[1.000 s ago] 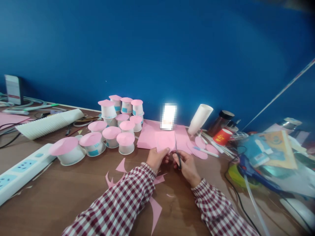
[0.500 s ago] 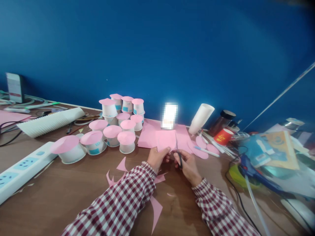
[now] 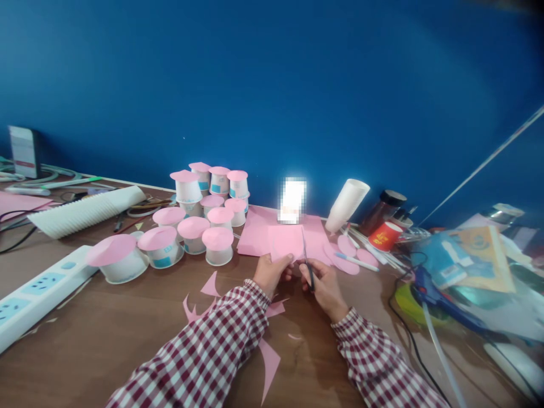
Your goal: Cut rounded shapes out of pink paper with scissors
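Note:
A small piece of pink paper [image 3: 285,240] is pinched at its lower edge by my left hand [image 3: 272,272]. My right hand [image 3: 323,281] is closed around the dark handles of a pair of scissors [image 3: 310,271], whose blades point away from me along the paper's right edge. Behind the piece lies a stack of larger pink sheets [image 3: 254,232]. Pink offcuts [image 3: 270,365] are scattered on the table under and beside my left forearm. To the right, cut pink rounds [image 3: 347,246] lie with a marker [image 3: 356,261] across them.
White paper cups [image 3: 219,255] with pink tops stand at the left, some stacked. A power strip [image 3: 51,283] and a sleeve of cups [image 3: 91,211] lie farther left. At the right are a leaning cup stack [image 3: 349,203], a red cup [image 3: 386,236] and a blue glue gun [image 3: 446,309] with cables.
Almost nothing differs. The view has shifted very slightly, while both hands, the pink paper and the scissors keep nearly the same position.

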A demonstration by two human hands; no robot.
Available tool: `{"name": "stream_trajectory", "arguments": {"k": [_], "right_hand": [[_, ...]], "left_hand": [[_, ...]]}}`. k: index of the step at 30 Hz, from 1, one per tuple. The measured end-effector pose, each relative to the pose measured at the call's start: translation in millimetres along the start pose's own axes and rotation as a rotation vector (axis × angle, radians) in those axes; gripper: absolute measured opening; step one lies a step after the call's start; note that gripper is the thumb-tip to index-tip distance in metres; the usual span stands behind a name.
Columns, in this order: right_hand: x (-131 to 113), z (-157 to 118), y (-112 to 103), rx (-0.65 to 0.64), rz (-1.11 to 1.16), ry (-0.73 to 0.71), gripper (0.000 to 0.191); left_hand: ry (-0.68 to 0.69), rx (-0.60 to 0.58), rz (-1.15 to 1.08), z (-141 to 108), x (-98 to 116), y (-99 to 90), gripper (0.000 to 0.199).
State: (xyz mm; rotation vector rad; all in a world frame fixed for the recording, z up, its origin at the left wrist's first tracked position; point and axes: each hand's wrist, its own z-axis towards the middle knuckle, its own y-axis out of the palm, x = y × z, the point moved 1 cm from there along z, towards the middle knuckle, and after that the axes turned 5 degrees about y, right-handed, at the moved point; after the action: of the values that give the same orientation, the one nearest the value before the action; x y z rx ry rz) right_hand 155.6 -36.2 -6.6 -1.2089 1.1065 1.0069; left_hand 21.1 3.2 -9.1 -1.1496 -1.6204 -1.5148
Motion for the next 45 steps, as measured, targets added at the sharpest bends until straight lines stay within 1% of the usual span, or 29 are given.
{"name": "stream_trajectory", "arguments": {"k": [11,16,26,45], "right_hand": [[-1.0,-0.4,-0.5,0.003,-0.039,-0.018,0.037],[0.1,-0.6,-0.2,-0.008,-0.019,-0.005,0.039],[-4.0,-0.5,0.0,0.007,0.005,0.026,0.041],[-3.0,-1.0,-0.4,0.004,-0.005,0.017,0.042]], "left_hand": [[0.018,0.001,-0.019,0.1,-1.3,-0.2,0.024],[0.011,0.021,-0.003,0.3,-2.0,0.0,0.025],[0.020,0.007,0.027,0.2,-1.0,0.1,0.022],[0.019,0.023,0.031,-0.3,-0.6,-0.9,0.024]]}}
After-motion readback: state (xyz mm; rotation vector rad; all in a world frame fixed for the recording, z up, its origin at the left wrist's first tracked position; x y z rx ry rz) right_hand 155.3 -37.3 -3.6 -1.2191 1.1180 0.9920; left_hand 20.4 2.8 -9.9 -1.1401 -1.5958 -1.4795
